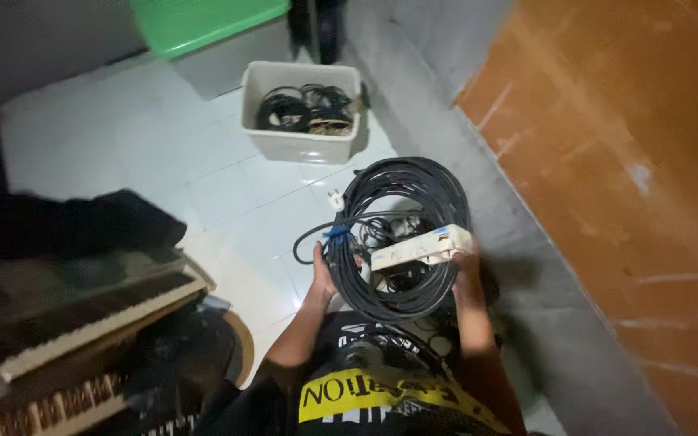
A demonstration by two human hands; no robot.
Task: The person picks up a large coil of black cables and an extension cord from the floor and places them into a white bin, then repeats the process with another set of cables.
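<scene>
White tiled floor (228, 202): one cable coil (401, 234), one bin (300, 141), two hands.

Black coiled rubber cable (404, 234) with blue tie, cream plastic power strip (422, 248) lay across it, beyond it pale grey plastic bin (300, 144), green plastic lid (203, 23) farther back.

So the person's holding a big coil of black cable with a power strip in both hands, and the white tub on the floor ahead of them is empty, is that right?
Not quite. The white tub is not empty: the head view shows coiled dark cables lying in it. The rest holds: the left hand and right hand grip the black cable coil with its pale power strip.
</scene>
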